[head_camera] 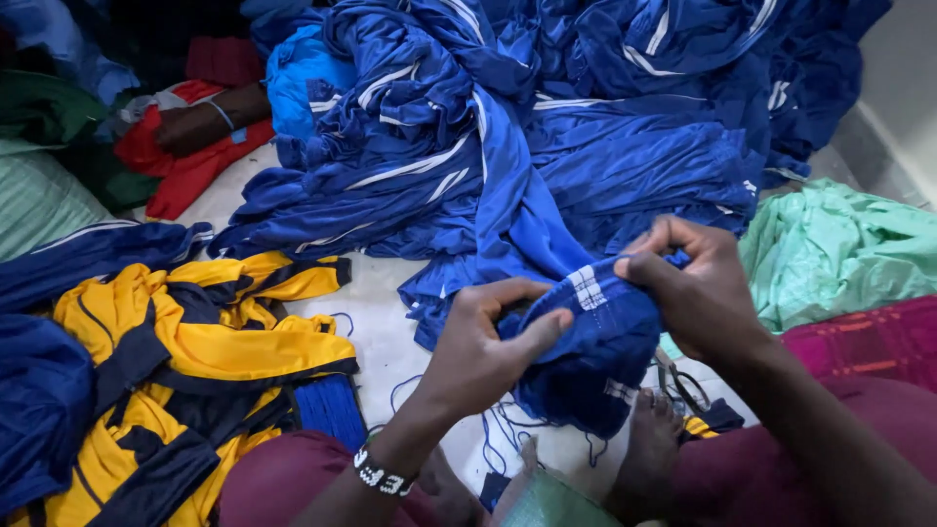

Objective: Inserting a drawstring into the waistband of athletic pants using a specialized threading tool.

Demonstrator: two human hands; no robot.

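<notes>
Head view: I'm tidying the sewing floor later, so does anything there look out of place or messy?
Yes. Loose blue threads lie scattered on the pale floor below the blue garment that the left hand and right hand hold. Scissors lie on the floor close to a bare foot.

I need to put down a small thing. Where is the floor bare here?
Bare white floor shows between the yellow-and-navy garments and the left hand, with loose blue threads on it. A smaller strip lies beside the red cloth. The blue garment pile crowds everything behind.
</notes>
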